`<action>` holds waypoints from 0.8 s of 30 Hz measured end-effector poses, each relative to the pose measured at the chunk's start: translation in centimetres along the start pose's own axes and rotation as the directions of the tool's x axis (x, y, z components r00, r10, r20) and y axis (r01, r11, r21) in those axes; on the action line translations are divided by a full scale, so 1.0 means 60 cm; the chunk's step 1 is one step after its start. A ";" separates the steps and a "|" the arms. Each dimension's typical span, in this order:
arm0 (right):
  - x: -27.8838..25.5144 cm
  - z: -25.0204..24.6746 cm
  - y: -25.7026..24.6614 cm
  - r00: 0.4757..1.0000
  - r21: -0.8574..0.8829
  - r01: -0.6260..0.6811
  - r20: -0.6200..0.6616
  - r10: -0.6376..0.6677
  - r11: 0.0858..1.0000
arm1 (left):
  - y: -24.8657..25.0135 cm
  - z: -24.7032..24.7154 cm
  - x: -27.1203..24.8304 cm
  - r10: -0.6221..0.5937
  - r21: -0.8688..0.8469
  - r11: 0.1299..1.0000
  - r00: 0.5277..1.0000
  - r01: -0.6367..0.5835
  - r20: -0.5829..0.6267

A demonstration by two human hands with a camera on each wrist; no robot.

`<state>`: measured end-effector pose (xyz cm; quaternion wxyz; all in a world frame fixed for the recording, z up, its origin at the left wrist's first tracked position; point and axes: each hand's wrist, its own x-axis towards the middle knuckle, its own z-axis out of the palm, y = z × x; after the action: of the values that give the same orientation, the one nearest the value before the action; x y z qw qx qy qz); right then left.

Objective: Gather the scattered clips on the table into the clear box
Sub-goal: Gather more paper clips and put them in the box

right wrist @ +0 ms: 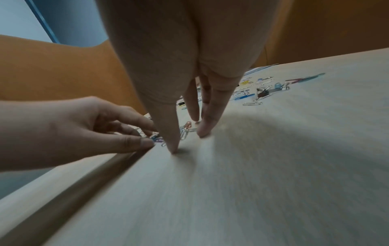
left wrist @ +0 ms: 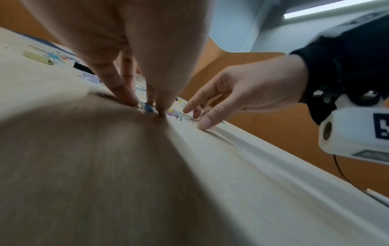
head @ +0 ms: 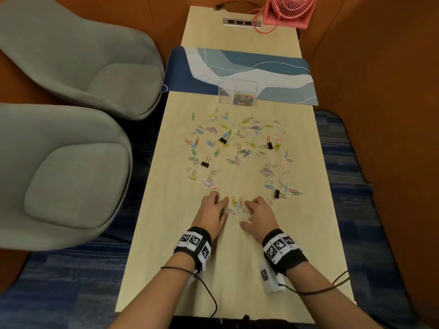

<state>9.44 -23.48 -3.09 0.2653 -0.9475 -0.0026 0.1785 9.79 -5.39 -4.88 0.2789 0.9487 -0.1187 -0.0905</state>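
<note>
Raking a small bunch of clips [head: 237, 206] together, both hands work the near end of the counter [head: 237, 257]. That bunch sits between the left hand [head: 212, 216] and right hand [head: 260, 218], touching fingertips on both sides. Rest of the scattered clips [head: 240, 148] spread across mid-counter, mostly paper clips plus several binder clips, e.g. a black one [head: 205, 163]. Clear box [head: 238, 91] stands at the far end, on the near edge of the blue mat [head: 273, 72], well apart from the hands, with some clips already in its right compartment.

Grip state: left hand has fingers extended, tips down on the counter beside the bunch, holding nothing. Right hand likewise, fingers [right wrist: 203, 131] straight and thumb pressed to the surface, nothing pinched; in the left wrist view it looks loosely spread over the clips.

Judgement: step is corralling, early in the task, most clips still out. To do it well, keep fingertips flat and low so thin wire clips don't slip under, close both hands inward evenly, then scoop with cupped fingers rather than pinching singly. Carry low to the box; loose clips will likely spill. Binder clips are bulkier, probably easier picked separately.

Pink fan [head: 288, 10] sits at the far counter end, grey chairs [head: 71, 162] to the left.
</note>
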 end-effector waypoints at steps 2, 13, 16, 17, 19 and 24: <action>0.003 0.004 -0.009 1.000 -0.011 0.014 -0.015 -0.014 1.000 | -0.002 0.002 0.003 0.015 0.004 1.000 0.999 -0.015 -0.048; 0.009 0.018 -0.067 0.974 -0.457 0.225 0.085 -0.209 0.860 | -0.015 -0.008 0.015 0.015 0.001 1.000 0.997 -0.015 -0.073; 0.010 0.021 -0.074 0.951 -0.550 0.307 0.197 -0.236 0.776 | -0.014 -0.019 0.019 -0.030 -0.057 0.998 0.997 0.026 -0.074; 0.012 0.021 -0.077 0.946 -0.584 0.322 0.223 -0.234 0.745 | -0.013 -0.022 0.020 -0.047 -0.073 0.996 0.996 0.042 -0.072; 0.017 0.017 -0.083 0.936 -0.604 0.349 0.264 -0.232 0.717 | -0.012 -0.027 0.023 -0.090 -0.123 0.989 0.992 0.080 -0.085; 0.033 -0.008 -0.106 0.931 -0.637 0.358 0.303 -0.205 0.682 | -0.002 -0.043 0.036 -0.220 -0.137 0.967 0.975 0.214 -0.033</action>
<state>12.02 -18.04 -0.16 -0.0790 -0.9420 -0.2418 0.2191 12.50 -4.56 -3.04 0.3323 0.9373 -0.0012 -0.1053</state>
